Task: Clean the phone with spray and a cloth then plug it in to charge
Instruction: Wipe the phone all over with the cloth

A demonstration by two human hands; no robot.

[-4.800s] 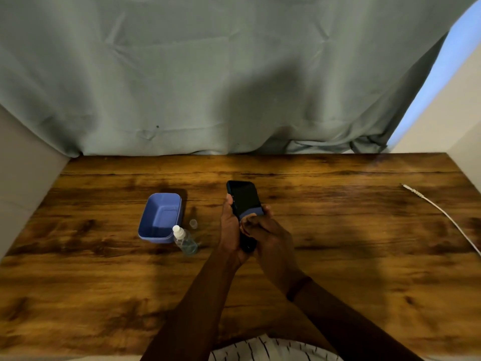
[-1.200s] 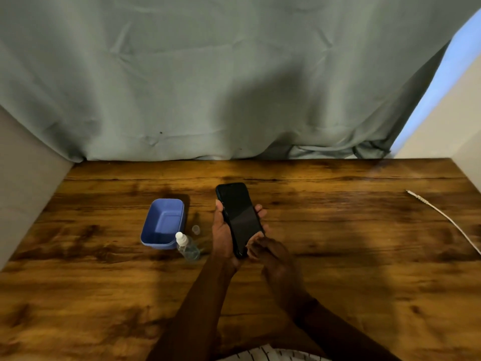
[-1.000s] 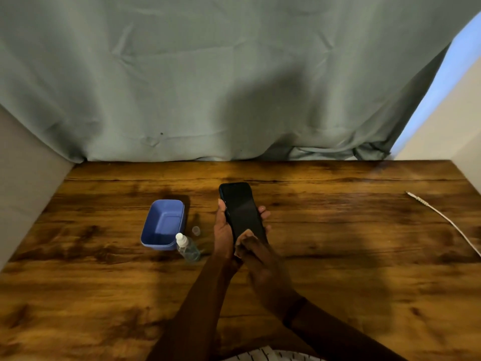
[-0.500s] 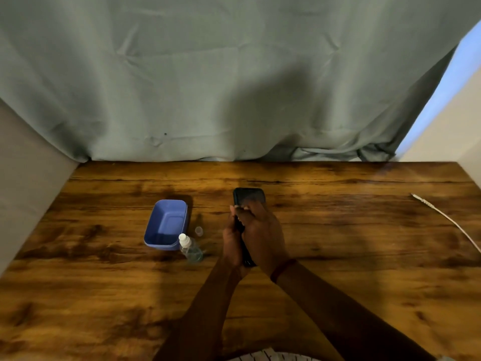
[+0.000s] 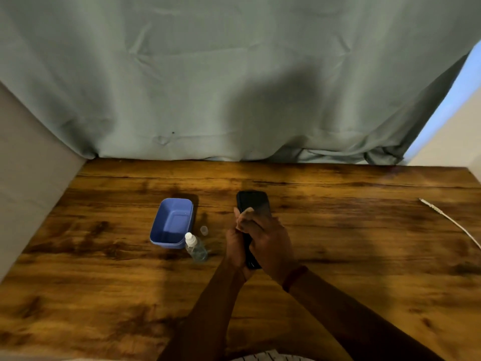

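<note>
the phone (image 5: 252, 201) is black. the tub (image 5: 173, 222) is blue. the spray bottle (image 5: 196, 248) is clear with a faint blue tint and a white top; the little cap (image 5: 204, 229) is see-through. the cable (image 5: 450, 220) is white. the worktop (image 5: 338, 230) is warm brown wood grain with dark streaks. the curtain (image 5: 234, 74) is dull grey-green. the wristband (image 5: 294, 277) is reddish brown, the shirt (image 5: 268, 356) white with dark stripes.

Wooden table (image 5: 351, 269) before a grey-green curtain (image 5: 208, 74).
An open blue tub (image 5: 173, 224) stands left of centre, a small clear cap (image 5: 204, 229) just beside it; pale walls (image 5: 31, 191) flank the table.
</note>
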